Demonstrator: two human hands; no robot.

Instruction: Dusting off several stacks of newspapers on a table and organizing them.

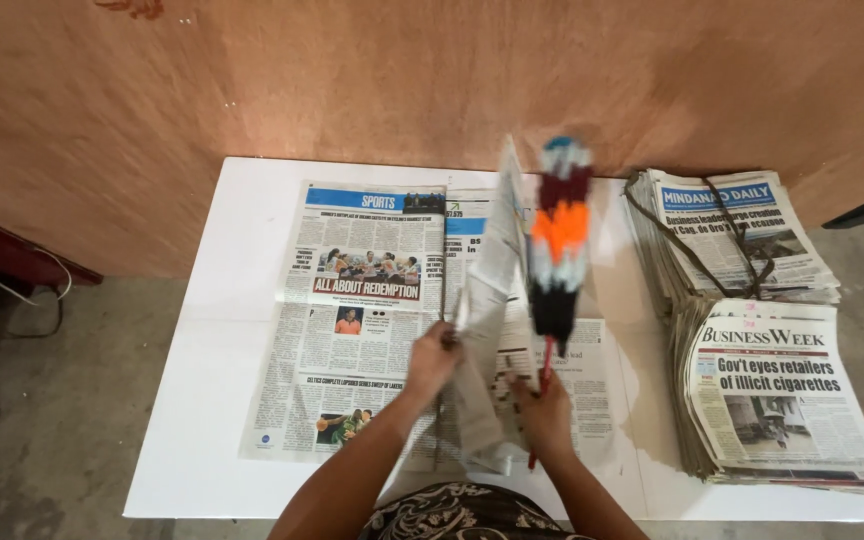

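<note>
An open newspaper (362, 320) lies spread on a white table (222, 400). My left hand (432, 358) grips a raised page (487, 300) near the centre fold, and the page stands almost upright. My right hand (544, 410) is shut on the thin red handle of a feather duster (559, 245) with black, orange, white and blue bands, held upright and blurred just right of the lifted page. The right-hand half of the paper is partly hidden behind the page and duster.
A tall pile of newspapers (772, 400) sits on the table's right side, its far bundle (727, 235) tied with dark string. A plywood wall (352, 80) backs the table. Concrete floor (52, 420) lies left, with cables (37, 300) near a dark red bench edge.
</note>
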